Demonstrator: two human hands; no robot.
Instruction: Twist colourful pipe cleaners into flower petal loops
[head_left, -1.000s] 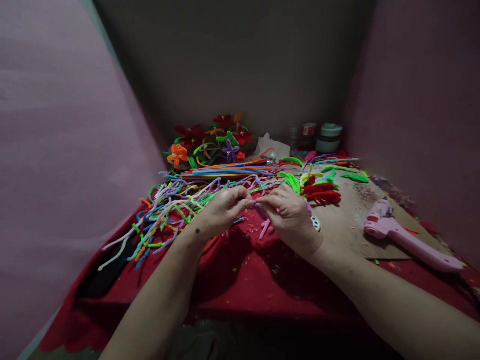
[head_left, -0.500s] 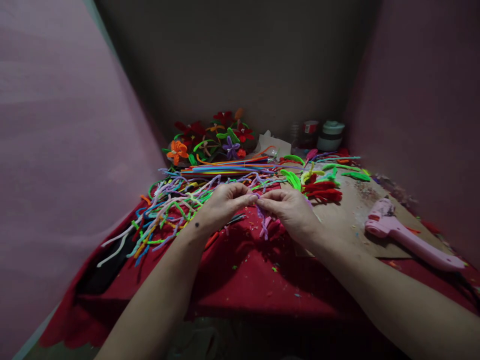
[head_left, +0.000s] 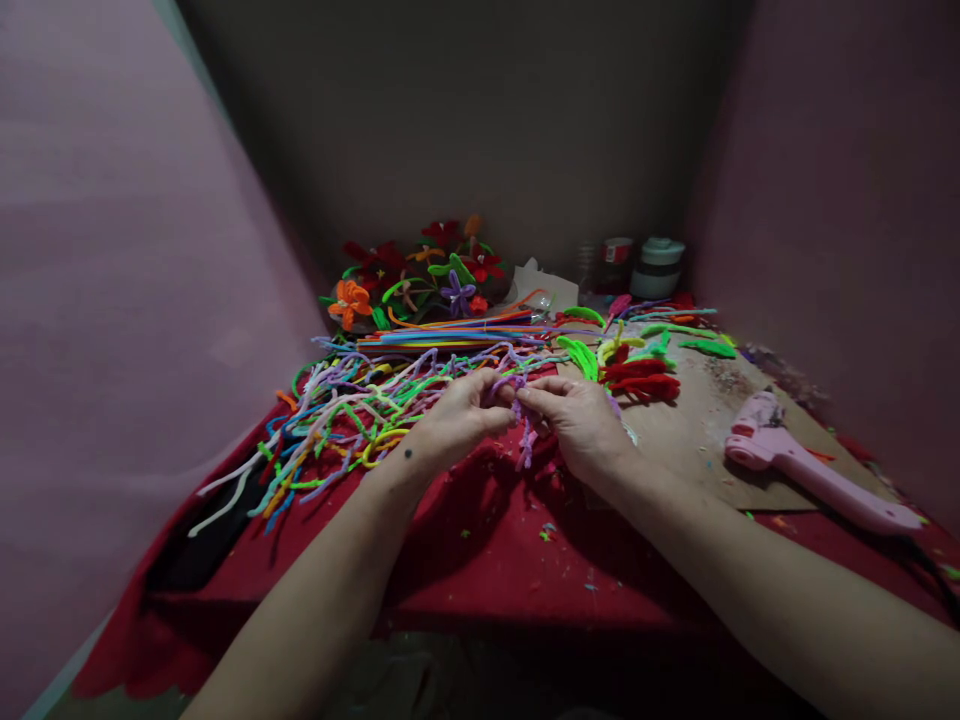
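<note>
My left hand (head_left: pixel 459 418) and my right hand (head_left: pixel 579 422) meet above the red cloth (head_left: pixel 480 540), fingertips pinched together on a small lilac pipe-cleaner piece (head_left: pixel 523 432). Part of it sticks up between the fingertips and a short end hangs down below them. Just behind my left hand lies a loose heap of mixed-colour pipe cleaners (head_left: pixel 352 410). Green and red pipe-cleaner shapes (head_left: pixel 634 370) lie close behind my right hand.
A pink glue gun (head_left: pixel 802 470) rests on a brown cardboard sheet (head_left: pixel 705 420) at the right. Finished pipe-cleaner flowers (head_left: pixel 420 275) stand at the back, with straight pipe cleaners (head_left: pixel 457 335) in front and jars (head_left: pixel 649 268) at the back right. Pink walls close in both sides.
Both hands have shifted slightly away from me and to the left, staying pinched together. The lilac piece has been turned, with more of it now showing above the fingertips.
</note>
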